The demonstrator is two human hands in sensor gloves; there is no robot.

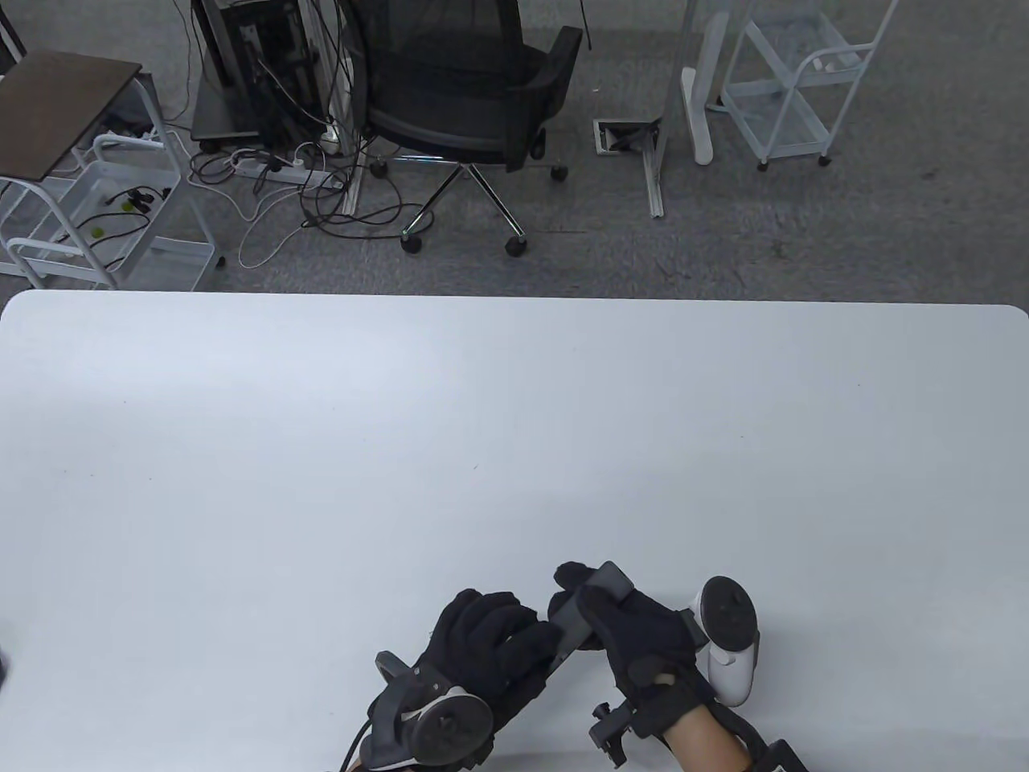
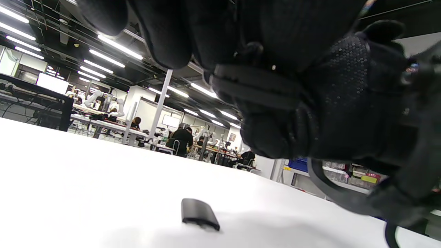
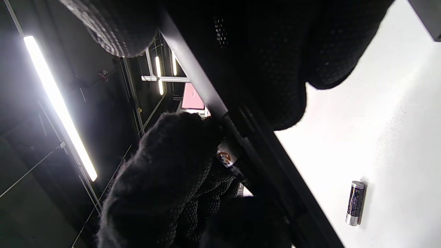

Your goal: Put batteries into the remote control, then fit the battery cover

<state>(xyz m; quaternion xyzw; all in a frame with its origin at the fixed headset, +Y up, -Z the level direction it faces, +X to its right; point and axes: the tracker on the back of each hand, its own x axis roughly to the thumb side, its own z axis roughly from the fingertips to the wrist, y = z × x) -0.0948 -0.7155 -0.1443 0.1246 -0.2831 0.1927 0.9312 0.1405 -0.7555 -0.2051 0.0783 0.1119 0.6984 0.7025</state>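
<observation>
White counter: a broad pale surface carrying both gloved hands near its close edge; beyond its far edge stands a black office chair, well apart from the hands.

Left hand: black sensor glove, tracker strapped to its back, fingers curled over the near end of the remote control and gripping it from the left. In the left wrist view the fingers are folded around a dark bar-shaped body.

Right hand: black glove with a white tracker at its outer side; it grips the far end of the remote control, with the fingertips wrapped over that end.

Remote control: a dark grey slab held between the two hands, lifted off the counter and angled from the left hand up toward the right hand. In the right wrist view its long edge runs diagonally beneath the gloved fingers.

Battery cover: a small dark curved plate lying flat on the counter, below the left hand and apart from it.

Battery: a single silver and dark cell lying on its side on the counter, near the right hand and not touching it.
</observation>
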